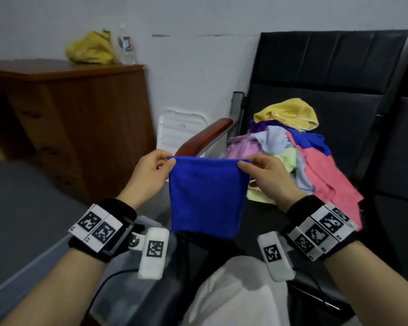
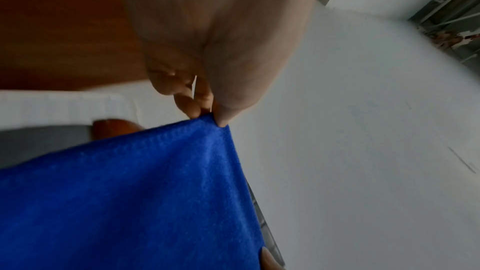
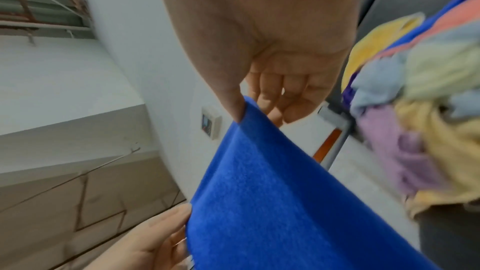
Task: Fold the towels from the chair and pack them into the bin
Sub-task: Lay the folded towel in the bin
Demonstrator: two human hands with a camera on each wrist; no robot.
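A blue towel [image 1: 206, 196] hangs flat in the air in front of me, held by its two top corners. My left hand [image 1: 169, 162] pinches the top left corner between thumb and fingers, seen close in the left wrist view [image 2: 211, 118]. My right hand [image 1: 243, 164] pinches the top right corner [image 3: 242, 110]. The towel [image 2: 124, 192] fills the lower part of both wrist views [image 3: 272, 202]. Behind it, a heap of towels [image 1: 292, 147] in yellow, purple, pink, pale blue and blue lies on the black chair [image 1: 327, 74]. The white bin [image 1: 174, 130] stands left of the chair.
A wooden cabinet [image 1: 80, 114] stands at the left with a yellow cloth [image 1: 90, 48] and a clear bottle [image 1: 126, 44] on top. The chair's wooden armrest [image 1: 205, 137] sits between bin and heap. A grey surface [image 1: 21, 203] lies at lower left.
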